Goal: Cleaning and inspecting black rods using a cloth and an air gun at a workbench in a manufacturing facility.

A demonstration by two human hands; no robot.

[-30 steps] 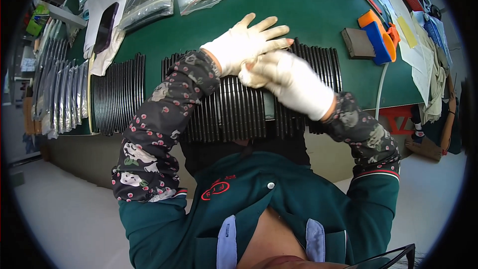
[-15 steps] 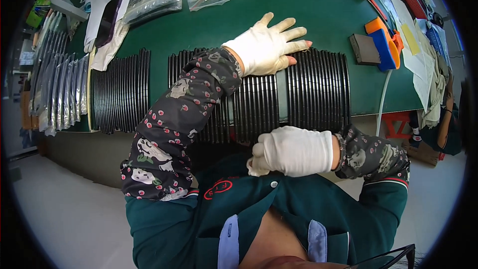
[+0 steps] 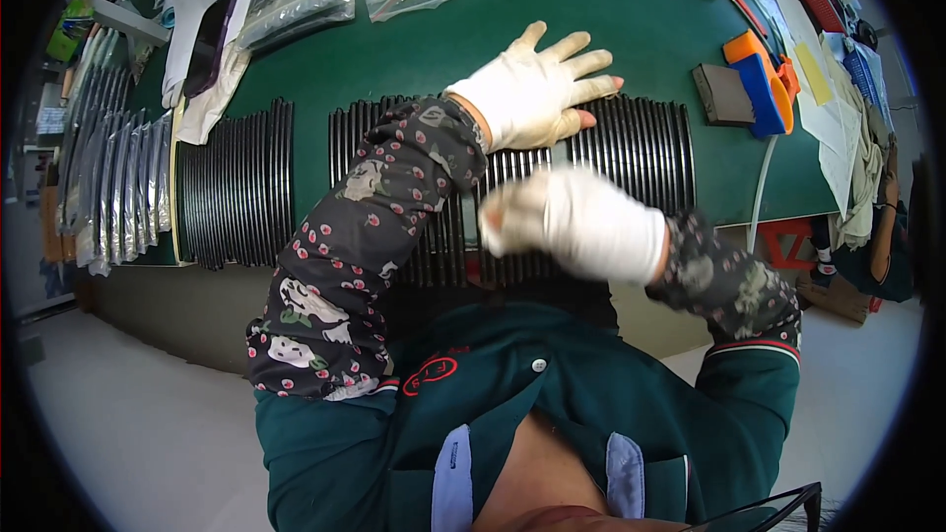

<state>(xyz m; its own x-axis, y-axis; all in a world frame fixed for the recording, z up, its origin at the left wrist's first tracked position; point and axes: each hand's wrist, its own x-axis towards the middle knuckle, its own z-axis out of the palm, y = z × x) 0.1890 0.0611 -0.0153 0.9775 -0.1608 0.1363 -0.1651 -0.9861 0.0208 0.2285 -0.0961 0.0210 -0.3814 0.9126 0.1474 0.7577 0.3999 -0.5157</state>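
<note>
My left hand, in a white glove with bare tips on at least two fingers, lies with fingers spread across the far ends of thin black rods. These rods lie side by side in groups, including a right group and a left group. Nearer to me, my gloved right hand is over the near part of the rods, blurred by motion. Its fingers are curled together, and whatever they may hold cannot be made out. Patterned dark sleeves cover both forearms.
Wrapped packs stand at the far left near a phone and a white glove. Clear bags lie at the back. Right of the rods are a grey block and a blue-and-orange holder. Another person's arm shows far right.
My right hand has moved away from my body, up over the rods, with its fingers still curled. My left hand stays spread on the rods, shifted only slightly.
</note>
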